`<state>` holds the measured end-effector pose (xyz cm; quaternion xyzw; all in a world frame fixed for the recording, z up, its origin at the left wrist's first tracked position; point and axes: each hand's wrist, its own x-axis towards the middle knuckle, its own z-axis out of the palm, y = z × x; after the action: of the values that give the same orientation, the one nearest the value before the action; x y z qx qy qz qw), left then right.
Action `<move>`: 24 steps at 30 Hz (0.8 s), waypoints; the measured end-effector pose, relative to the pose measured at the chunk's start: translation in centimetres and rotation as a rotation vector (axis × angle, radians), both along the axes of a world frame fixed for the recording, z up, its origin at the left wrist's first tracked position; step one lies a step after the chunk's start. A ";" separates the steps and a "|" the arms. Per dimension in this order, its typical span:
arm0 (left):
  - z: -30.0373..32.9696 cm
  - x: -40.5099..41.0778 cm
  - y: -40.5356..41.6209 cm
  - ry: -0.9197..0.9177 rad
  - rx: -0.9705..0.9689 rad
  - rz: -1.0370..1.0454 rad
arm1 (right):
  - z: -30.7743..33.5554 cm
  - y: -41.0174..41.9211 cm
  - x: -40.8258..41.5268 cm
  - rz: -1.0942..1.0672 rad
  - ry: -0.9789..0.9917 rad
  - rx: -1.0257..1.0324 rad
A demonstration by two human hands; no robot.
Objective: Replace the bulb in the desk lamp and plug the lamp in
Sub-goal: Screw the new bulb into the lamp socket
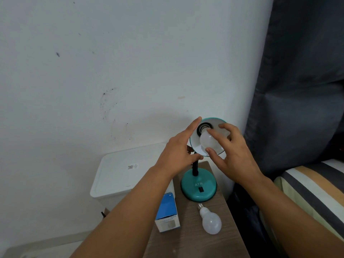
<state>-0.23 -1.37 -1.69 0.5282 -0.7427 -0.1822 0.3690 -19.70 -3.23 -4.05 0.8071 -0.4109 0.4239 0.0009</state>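
Head view: I've got a white bulb (211,141) seated in the teal desk lamp's shade (200,146), far end of the wooden side table (193,237). My right hand (232,151) curls fingertips round that bulb; left hand (179,151) grips the shade's left rim. Second bulb (211,221) lies near the lamp base (198,189), blue bulb box (167,214) just left. White bin (121,175) further left.

Two bare forearms come up from the bottom edge, no sleeves anywhere along them. The left hand (177,152) carries no ring, no watch, no wristband. Same for the right hand (235,152): bare fingers, bare wrist, no glove. Nails are short and unpainted where they show. No other part of the person is in view.
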 end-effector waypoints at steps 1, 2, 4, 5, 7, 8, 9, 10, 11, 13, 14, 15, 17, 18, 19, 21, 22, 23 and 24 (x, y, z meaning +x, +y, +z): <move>0.0 0.0 0.0 0.000 -0.001 0.001 | -0.1 0.0 0.0 -0.008 -0.005 0.006; 0.0 0.0 0.1 0.001 -0.002 0.002 | -0.2 0.0 -0.1 -0.019 -0.020 0.021; 0.0 0.0 0.1 0.004 0.000 0.004 | -0.2 -0.2 -0.1 -0.044 -0.042 0.046; 0.1 0.0 0.1 0.004 0.003 0.004 | -0.3 -0.3 -0.1 -0.052 -0.043 0.051; 0.1 0.0 0.1 0.004 0.007 0.004 | -0.2 -0.4 -0.1 -0.055 -0.036 0.049; 0.1 -0.1 0.1 0.003 0.008 0.006 | -0.1 -0.4 -0.1 -0.050 -0.030 0.043; 0.2 -0.1 0.1 0.001 0.008 0.007 | -0.1 -0.4 -0.1 -0.043 -0.021 0.035; 0.1 -0.1 0.1 -0.001 0.007 0.008 | -0.1 -0.3 -0.2 -0.036 -0.009 0.026; 0.1 -0.1 0.2 -0.004 0.005 0.008 | 0.0 -0.3 -0.2 -0.028 0.004 0.014; 0.1 -0.1 0.2 -0.011 -0.002 0.008 | -0.1 -0.2 -0.2 -0.016 0.026 -0.008; 0.1 -0.1 0.2 -0.014 -0.003 0.009 | -0.2 -0.1 -0.1 -0.009 0.031 -0.014; 0.2 0.0 0.2 -0.016 -0.002 0.011 | -0.3 0.0 -0.1 -0.001 0.037 -0.015; 0.1 0.0 0.1 -0.019 -0.002 0.013 | -0.6 0.1 -0.1 0.011 0.063 -0.006; 0.1 0.0 0.1 -0.019 -0.002 0.012 | -0.7 0.1 -0.2 0.015 0.078 -0.002; 0.1 0.0 0.2 -0.017 -0.002 0.010 | -0.7 0.0 -0.2 0.016 0.084 -0.001; 0.0 0.1 0.2 -0.010 0.002 0.006 | -0.7 -0.1 -0.2 0.015 0.067 -0.007; 0.0 0.1 0.2 -0.007 0.004 0.006 | -0.7 -0.1 -0.2 0.017 0.056 -0.011; 0.0 0.1 0.2 -0.007 0.004 0.008 | -0.7 -0.2 -0.2 0.020 0.050 -0.014; 0.0 0.1 0.2 -0.012 0.003 0.010 | -0.7 -0.2 -0.2 0.022 0.049 -0.014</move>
<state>-0.13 -1.18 -1.71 0.5336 -0.7419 -0.1784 0.3648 -19.89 -3.46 -4.74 0.8218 -0.3988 0.4068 0.0120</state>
